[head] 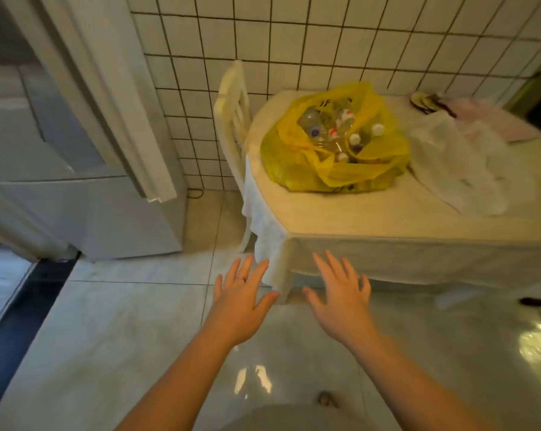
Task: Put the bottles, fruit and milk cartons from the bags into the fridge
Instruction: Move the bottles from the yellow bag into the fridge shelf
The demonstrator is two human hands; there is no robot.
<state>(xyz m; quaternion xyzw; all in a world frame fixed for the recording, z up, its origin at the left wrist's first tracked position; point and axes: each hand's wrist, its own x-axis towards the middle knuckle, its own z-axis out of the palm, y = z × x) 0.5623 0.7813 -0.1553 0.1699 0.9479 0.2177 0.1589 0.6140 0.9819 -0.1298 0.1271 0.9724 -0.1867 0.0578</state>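
Note:
A yellow plastic bag (297, 157) sits open on the table (371, 222), holding several clear plastic bottles (331, 132) with white caps. A crumpled white plastic bag (459, 169) lies to its right. The white fridge (85, 209) stands at the left with its door (107, 88) swung open. My left hand (241, 303) and my right hand (340, 293) are stretched forward in front of the table's near corner, fingers straight and spread, holding nothing. Both hands are well short of the bags.
A white chair (231, 119) stands between the fridge and the table, against the tiled wall (325, 42). A cloth hangs over the table's edge. Small dark items (431, 102) lie at the table's far right. The floor (138, 337) is glossy tile.

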